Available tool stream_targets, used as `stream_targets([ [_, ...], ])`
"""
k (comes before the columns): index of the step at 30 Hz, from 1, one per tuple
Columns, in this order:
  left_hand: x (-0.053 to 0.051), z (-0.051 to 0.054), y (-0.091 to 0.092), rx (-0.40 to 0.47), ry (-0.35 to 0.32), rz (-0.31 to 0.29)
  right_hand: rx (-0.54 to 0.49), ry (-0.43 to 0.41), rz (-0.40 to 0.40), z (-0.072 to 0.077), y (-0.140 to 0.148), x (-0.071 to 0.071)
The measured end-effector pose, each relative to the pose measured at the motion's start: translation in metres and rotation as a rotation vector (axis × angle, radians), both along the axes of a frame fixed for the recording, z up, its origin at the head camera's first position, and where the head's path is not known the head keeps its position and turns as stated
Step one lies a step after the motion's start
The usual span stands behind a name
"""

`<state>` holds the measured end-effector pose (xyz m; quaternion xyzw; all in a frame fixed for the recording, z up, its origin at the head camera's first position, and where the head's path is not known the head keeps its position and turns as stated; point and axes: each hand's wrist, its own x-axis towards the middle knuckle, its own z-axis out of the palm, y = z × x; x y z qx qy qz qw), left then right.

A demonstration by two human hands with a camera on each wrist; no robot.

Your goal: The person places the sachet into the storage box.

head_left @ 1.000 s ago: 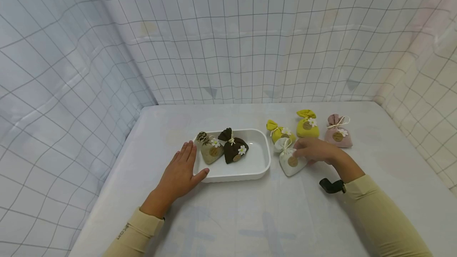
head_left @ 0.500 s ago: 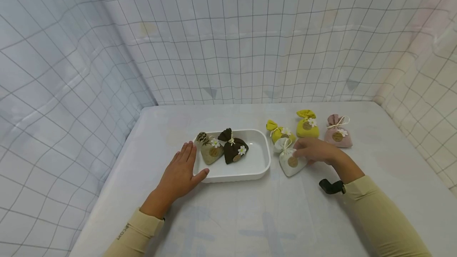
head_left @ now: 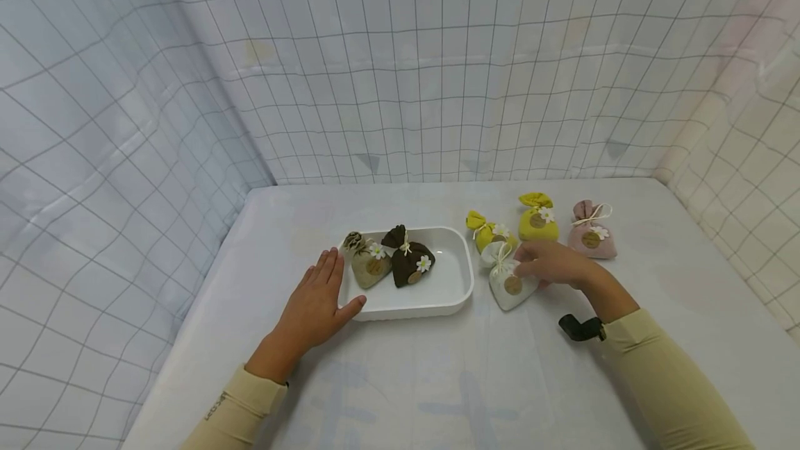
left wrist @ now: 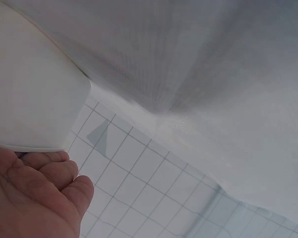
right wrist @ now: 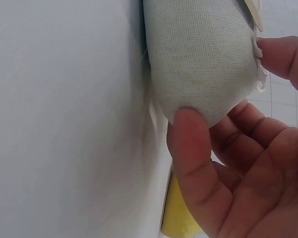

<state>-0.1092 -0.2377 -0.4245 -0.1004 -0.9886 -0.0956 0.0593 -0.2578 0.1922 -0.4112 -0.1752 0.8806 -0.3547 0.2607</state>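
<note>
In the head view, the left hand [head_left: 312,304] lies with straight fingers against the left end of a white tray [head_left: 412,311]; the left wrist view shows its fingers [left wrist: 59,173] at the tray wall [left wrist: 35,89]. A beige pouch [head_left: 370,268] and a dark brown pouch [head_left: 409,259] lie in the tray. Right of the tray, the right hand [head_left: 556,264] grips a white pouch [head_left: 509,287] by its right side. Up close in the right wrist view, fingers and thumb curl round the white pouch [right wrist: 203,59], which is at the table surface.
A yellow pouch [head_left: 490,236] touches or nearly touches the white one. Behind the right hand are another yellow pouch [head_left: 539,226] and a pink pouch [head_left: 592,240]. Grid-patterned cloth walls [head_left: 431,89] stand behind and beside the white-covered table [head_left: 387,380].
</note>
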Motion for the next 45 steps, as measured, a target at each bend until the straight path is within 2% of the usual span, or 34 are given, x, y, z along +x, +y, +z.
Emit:
stream_targets([
  [12, 0.0, 0.001, 0.0, -0.005, 0.003, -0.002, -0.025, 0.028, -0.013, 0.005, 0.002, 0.0],
  [18, 0.0, 0.001, 0.001, -0.003, 0.001, -0.004, -0.031, 0.037, -0.008, 0.015, 0.003, 0.001],
  [33, 0.0, 0.001, 0.001, 0.002, -0.005, 0.0, -0.141, 0.068, 0.017, 0.03, -0.001, 0.006],
  [45, 0.0, 0.001, 0.001, 0.002, -0.002, 0.002, -0.133, 0.084, 0.011, 0.036, -0.009, 0.005],
])
